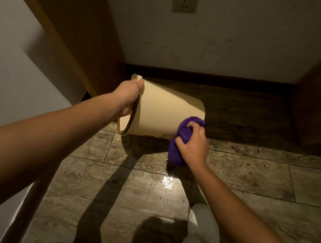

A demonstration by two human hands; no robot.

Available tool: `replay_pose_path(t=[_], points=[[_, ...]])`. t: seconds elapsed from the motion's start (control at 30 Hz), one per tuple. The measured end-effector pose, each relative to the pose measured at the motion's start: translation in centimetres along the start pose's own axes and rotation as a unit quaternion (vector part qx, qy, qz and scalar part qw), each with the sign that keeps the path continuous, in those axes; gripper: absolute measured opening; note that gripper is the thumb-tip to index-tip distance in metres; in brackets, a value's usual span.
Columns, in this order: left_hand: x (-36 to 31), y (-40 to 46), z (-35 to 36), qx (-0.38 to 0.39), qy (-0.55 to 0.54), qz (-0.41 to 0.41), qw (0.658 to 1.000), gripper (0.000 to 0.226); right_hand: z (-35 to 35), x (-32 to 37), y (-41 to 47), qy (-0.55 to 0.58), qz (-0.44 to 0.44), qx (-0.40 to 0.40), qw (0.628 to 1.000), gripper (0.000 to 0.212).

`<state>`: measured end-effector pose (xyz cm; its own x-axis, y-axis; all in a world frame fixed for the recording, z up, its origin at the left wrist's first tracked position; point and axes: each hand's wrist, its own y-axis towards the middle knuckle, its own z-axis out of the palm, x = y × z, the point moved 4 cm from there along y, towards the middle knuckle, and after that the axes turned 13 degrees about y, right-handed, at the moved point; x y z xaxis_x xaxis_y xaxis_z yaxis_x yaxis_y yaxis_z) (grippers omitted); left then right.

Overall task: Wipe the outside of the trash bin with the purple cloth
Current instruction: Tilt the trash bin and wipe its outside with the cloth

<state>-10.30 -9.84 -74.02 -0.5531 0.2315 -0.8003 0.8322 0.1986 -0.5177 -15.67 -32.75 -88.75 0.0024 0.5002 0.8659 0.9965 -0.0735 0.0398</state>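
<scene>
A cream trash bin [162, 110] lies tipped on its side on the wood-look floor, its open mouth facing left toward me and its base pointing right. My left hand [128, 96] grips the bin's rim at the top, thumb over the edge. My right hand [192, 142] clutches a bunched purple cloth [179, 141] pressed against the bin's lower right side near the base. Part of the cloth hangs down below my fingers.
A wooden cabinet panel [76, 30] stands at the left, another wooden panel [317, 98] at the right. A white wall with a socket [185, 0] and dark skirting lies behind the bin. A wet shiny patch [167, 181] marks the floor. My white shoe [203, 225] is bottom right.
</scene>
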Motion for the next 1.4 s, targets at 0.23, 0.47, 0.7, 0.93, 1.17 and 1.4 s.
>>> replay_pose_path(t=[0.23,0.47,0.7,0.93,1.17,1.4], points=[[-0.2,0.3,0.0,-0.003,0.027,0.021,0.999,0.038,-4.0,-0.7,1.4,0.083,0.092,-0.121,0.985,0.038],[-1.5,0.2,1.7,-0.007,0.066,0.043,0.997,0.026,-2.4,9.1,4.6,0.024,-0.106,-0.013,0.994,0.058],[-1.2,0.4,-0.1,0.001,0.061,0.03,0.998,0.04,-1.2,-0.2,1.5,-0.026,0.101,-0.034,0.994,0.054],[-0.9,0.0,0.0,0.054,0.04,0.025,0.997,0.047,-4.9,0.4,2.8,0.007,0.141,-0.025,0.99,0.043],[-2.0,-1.2,4.3,0.239,-0.04,0.008,0.97,0.062,-4.6,13.4,7.8,-0.046,0.056,0.076,0.994,0.076],[-1.1,-1.0,3.6,0.271,0.156,0.053,0.948,0.067,-5.4,16.1,10.0,-0.182,-0.004,0.04,0.982,0.052]])
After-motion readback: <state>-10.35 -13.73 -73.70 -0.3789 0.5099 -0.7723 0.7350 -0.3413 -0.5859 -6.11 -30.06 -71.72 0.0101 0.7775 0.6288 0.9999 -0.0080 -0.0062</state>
